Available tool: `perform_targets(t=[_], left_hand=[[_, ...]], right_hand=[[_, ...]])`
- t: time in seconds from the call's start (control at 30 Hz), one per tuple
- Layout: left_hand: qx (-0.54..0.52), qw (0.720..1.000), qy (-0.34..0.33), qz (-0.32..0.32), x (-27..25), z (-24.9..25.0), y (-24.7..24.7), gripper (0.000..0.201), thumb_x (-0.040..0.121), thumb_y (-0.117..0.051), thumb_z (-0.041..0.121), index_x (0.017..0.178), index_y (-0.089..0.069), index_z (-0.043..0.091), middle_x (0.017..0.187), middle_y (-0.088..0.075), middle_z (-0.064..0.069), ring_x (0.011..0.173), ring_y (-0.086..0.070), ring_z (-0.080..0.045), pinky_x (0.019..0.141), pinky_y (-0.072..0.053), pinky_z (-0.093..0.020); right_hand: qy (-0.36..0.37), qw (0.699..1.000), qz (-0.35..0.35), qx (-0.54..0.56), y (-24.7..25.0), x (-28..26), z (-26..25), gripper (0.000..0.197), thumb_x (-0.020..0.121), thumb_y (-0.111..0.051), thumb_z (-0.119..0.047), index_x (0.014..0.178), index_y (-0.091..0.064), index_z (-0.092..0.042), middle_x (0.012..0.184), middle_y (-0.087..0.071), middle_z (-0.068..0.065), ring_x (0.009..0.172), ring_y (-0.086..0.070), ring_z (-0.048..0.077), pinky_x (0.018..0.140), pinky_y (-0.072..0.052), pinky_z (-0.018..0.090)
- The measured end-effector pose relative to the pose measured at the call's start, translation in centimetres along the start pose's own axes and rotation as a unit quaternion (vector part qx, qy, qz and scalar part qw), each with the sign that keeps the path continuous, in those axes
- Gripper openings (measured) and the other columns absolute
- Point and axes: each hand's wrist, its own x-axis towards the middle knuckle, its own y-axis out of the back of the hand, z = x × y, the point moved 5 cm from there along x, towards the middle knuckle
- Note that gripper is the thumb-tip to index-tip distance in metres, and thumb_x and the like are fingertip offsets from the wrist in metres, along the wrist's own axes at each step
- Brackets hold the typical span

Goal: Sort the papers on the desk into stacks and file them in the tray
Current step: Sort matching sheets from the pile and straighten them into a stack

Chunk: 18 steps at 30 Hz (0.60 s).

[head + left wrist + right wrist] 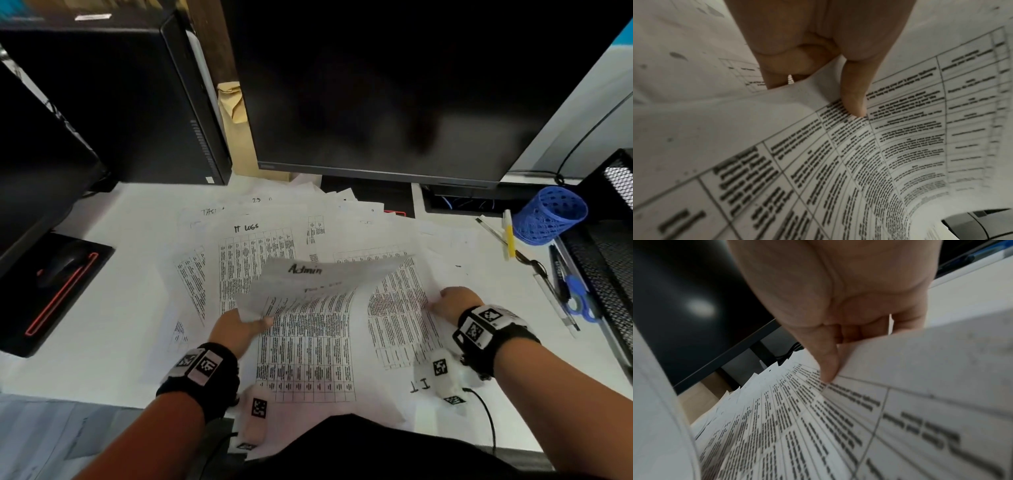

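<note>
Left hand [239, 327] is pinching the lower left corner of a sheet headed "Admin" [318, 284], thumb on top and fingers curled beneath, lifting it so it is curling above the papers [308, 353] spread across the white tabletop [113, 342]. From the left wrist view, the thumb [854, 94] is pressing on a printed table while the other fingers are folding under the paper's edge. At far left, a black mouse [63, 262] is sitting on a black mouse pad with a red edge [58, 294], and a black computer tower [113, 99] is standing behind it. At centre, the loose papers are overlapping in a fan in front of a dark monitor [411, 85]; one is headed "IT LOGS" [246, 228] by hand. Moving right, the right hand [452, 303] is gripping the right edge of another printed sheet [397, 308], thumb on top and fingers curled below, as the right wrist view shows. Further right, a blue mesh pen cup [548, 214] is standing near pens [496, 236] and blue-handled scissors [579, 301] lying on the tabletop. At the far right edge, a black mesh tray [609, 274] is standing, just beside the scissors.
</note>
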Motion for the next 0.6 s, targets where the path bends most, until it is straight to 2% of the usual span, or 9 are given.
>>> perform_targets(t=[0.1,0.17,0.2,0.23,0.3,0.37,0.5,0.57,0.6], left_hand=[[0.056,0.997,-0.025,0.041,0.8,-0.3,0.1,0.058,0.078,-0.074,0.023,0.128,-0.048,0.009,0.120,-0.057,-0.011,0.117,-0.051,-0.032,0.096,-0.042,-0.039],[0.117,0.992,-0.008,0.042,0.9,-0.2,0.0,0.083,0.079,-0.073,0.032,0.144,-0.027,0.010,0.143,-0.039,-0.017,0.133,-0.035,-0.038,0.109,-0.032,-0.050],[0.138,0.990,0.008,0.035,1.1,-0.3,-0.1,0.086,0.080,-0.071,0.036,0.146,-0.021,0.011,0.147,-0.034,-0.017,0.134,-0.033,-0.039,0.111,-0.030,-0.051],[0.148,0.989,0.014,0.023,1.1,-0.3,-0.4,0.083,0.081,-0.069,0.038,0.145,-0.024,0.009,0.144,-0.039,-0.014,0.130,-0.038,-0.038,0.109,-0.033,-0.047],[0.149,0.989,-0.001,-0.007,1.1,-0.1,-1.1,0.067,0.082,-0.068,0.040,0.135,-0.042,0.008,0.124,-0.056,-0.008,0.111,-0.054,-0.029,0.097,-0.043,-0.037],[0.130,0.990,-0.021,-0.046,0.5,0.4,-2.1,0.052,0.083,-0.066,0.040,0.126,-0.055,0.012,0.110,-0.062,-0.004,0.097,-0.056,-0.021,0.087,-0.042,-0.030],[0.107,0.991,-0.024,-0.078,-0.2,1.1,-3.4,0.042,0.085,-0.063,0.041,0.118,-0.061,0.014,0.111,-0.064,-0.002,0.104,-0.057,-0.022,0.090,-0.042,-0.033],[0.095,0.994,-0.032,-0.043,-0.3,1.6,-3.0,0.031,0.086,-0.063,0.036,0.110,-0.063,0.016,0.103,-0.064,0.000,0.101,-0.059,-0.023,0.086,-0.042,-0.031],[0.084,0.996,-0.032,-0.007,-0.2,1.8,-2.5,0.020,0.087,-0.064,0.031,0.102,-0.063,0.017,0.098,-0.064,0.000,0.098,-0.060,-0.023,0.082,-0.042,-0.029]], right_hand=[[0.046,0.999,-0.016,-0.010,-0.4,0.0,-0.4,0.035,0.091,-0.056,-0.026,0.117,-0.057,-0.003,0.122,-0.059,0.013,0.115,-0.054,0.029,0.091,-0.042,0.030],[0.056,0.998,-0.016,0.006,-1.0,-0.1,-0.7,0.031,0.090,-0.057,-0.022,0.114,-0.059,-0.002,0.120,-0.061,0.015,0.112,-0.055,0.029,0.085,-0.041,0.028],[0.057,0.998,-0.014,0.012,-1.2,-0.1,-0.8,0.030,0.089,-0.058,-0.021,0.113,-0.059,-0.002,0.120,-0.061,0.015,0.111,-0.055,0.030,0.083,-0.040,0.027],[0.053,0.998,-0.015,0.020,-1.5,-0.2,-0.9,0.031,0.090,-0.058,-0.020,0.114,-0.058,-0.001,0.121,-0.060,0.016,0.112,-0.055,0.030,0.083,-0.040,0.027],[0.049,0.998,-0.018,0.026,-1.8,-0.4,-1.1,0.038,0.091,-0.056,-0.022,0.122,-0.054,0.000,0.128,-0.056,0.016,0.118,-0.051,0.030,0.091,-0.040,0.028],[0.054,0.998,-0.026,0.018,-2.1,-0.5,-1.4,0.039,0.093,-0.054,-0.022,0.124,-0.052,0.000,0.131,-0.054,0.016,0.122,-0.049,0.029,0.096,-0.038,0.028],[0.075,0.996,-0.036,0.044,-2.8,-0.6,-2.2,0.024,0.092,-0.053,-0.014,0.111,-0.061,-0.002,0.121,-0.061,0.014,0.111,-0.055,0.028,0.090,-0.039,0.028],[0.075,0.995,-0.044,0.054,-3.1,-0.7,-2.5,0.020,0.092,-0.052,-0.014,0.108,-0.061,-0.005,0.120,-0.062,0.014,0.107,-0.056,0.026,0.087,-0.039,0.026],[0.075,0.994,-0.045,0.061,-3.2,-0.8,-2.6,0.024,0.093,-0.052,-0.015,0.112,-0.060,-0.003,0.123,-0.061,0.014,0.110,-0.055,0.027,0.090,-0.040,0.028]])
